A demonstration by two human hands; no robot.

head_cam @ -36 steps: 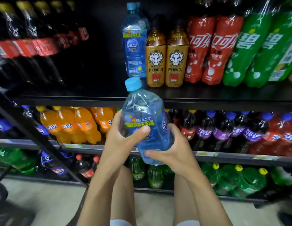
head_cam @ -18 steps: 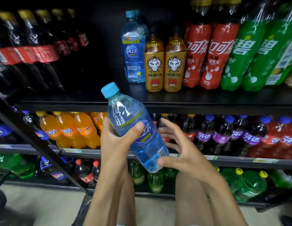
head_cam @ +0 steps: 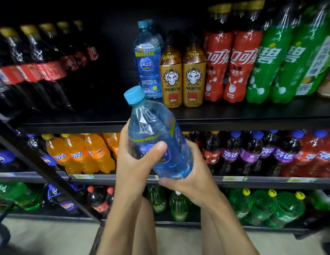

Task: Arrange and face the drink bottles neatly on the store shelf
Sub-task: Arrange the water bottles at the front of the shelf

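Note:
I hold a clear blue drink bottle (head_cam: 155, 133) with a light blue cap in front of the shelves, tilted with its cap up and to the left. My left hand (head_cam: 134, 162) grips its middle, thumb across the label. My right hand (head_cam: 190, 177) cups its base from below and the right. On the top shelf (head_cam: 234, 115) stand matching blue bottles (head_cam: 147, 59) in a row, with a dark empty gap to their left.
Two gold Predator bottles (head_cam: 181, 78), red cola bottles (head_cam: 226, 65) and green Sprite bottles (head_cam: 274, 56) stand right of the blue ones. Dark cola bottles (head_cam: 31, 67) fill the left. Orange (head_cam: 77, 153) and purple Fanta rows (head_cam: 252, 153) sit on the shelf below.
The bottle has risen and turned more upright from its left tilt. My right hand, which had opened beside it, now closes under its base again.

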